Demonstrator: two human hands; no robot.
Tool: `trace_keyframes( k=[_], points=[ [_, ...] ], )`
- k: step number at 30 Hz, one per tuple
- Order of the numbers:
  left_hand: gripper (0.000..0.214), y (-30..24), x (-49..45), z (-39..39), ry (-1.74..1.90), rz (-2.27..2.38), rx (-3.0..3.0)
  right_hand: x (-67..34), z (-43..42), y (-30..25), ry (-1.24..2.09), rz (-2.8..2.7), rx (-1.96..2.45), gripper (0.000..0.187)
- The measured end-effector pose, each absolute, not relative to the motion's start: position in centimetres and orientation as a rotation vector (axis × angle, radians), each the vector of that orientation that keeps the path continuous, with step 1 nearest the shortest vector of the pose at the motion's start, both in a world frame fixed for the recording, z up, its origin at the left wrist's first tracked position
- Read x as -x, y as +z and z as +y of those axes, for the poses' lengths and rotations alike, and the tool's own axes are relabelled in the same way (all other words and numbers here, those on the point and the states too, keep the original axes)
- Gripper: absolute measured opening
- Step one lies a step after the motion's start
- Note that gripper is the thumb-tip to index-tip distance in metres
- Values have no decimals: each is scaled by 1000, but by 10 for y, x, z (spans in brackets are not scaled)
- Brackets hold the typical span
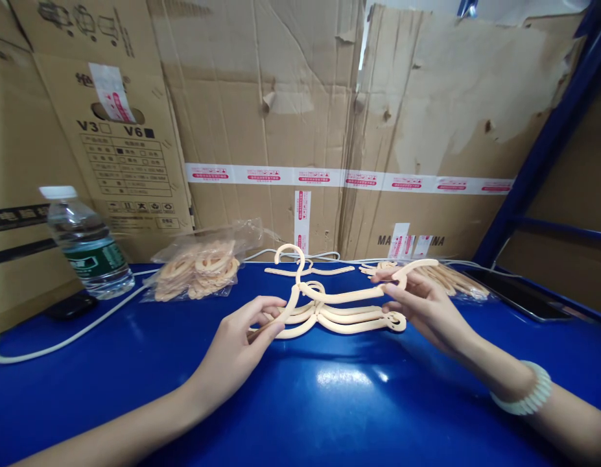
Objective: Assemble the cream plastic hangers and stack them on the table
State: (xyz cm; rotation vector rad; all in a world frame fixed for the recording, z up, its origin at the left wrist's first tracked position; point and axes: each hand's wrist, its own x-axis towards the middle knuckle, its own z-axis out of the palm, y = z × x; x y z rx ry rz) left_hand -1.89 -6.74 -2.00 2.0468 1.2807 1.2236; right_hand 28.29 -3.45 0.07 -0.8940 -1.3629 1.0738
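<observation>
A cream-coloured clothes hanger (346, 298) is raised over the blue table, hook upward. My left hand (246, 334) is closed on its left arm, thumb in front. My right hand (426, 305) pinches a curved cream piece (419, 264) at the hanger's right end; the fingers partly hide where the two meet. Beneath the held hanger lies a stack of similar hangers (356, 319), their rounded ends showing by my right hand. Farther back another hanger (332, 270) rests flat on the table.
At left stand a water bottle (91, 250) and a clear bag of cream curved parts (200, 269). Behind my right hand lies a bag of long cream pieces (463, 283), beside a dark phone-like slab (518, 297). A white cable (81, 340) crosses the table (300, 415). Cardboard (261, 130) walls the back.
</observation>
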Motion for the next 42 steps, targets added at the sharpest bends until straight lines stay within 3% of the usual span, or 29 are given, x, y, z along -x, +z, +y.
trace_keyframes(
  k=[5, 14, 22, 42],
  points=[
    [20, -11, 30, -56, 1182, 1299, -2263, -325, -20, 23, 1069, -1401, 972, 28],
    [14, -8, 38, -60, 807, 1006, -2983, -357, -12, 29, 1072, -2251, 1288, 23],
    [25, -20, 37, -59, 502, 1086, -3168, -354, -7, 16, 787, -2463, 1387, 17],
    [25, -32, 44, -42, 767, 1107, -3222, -352, 1, 13, 229, -2548, 1347, 20]
  ],
)
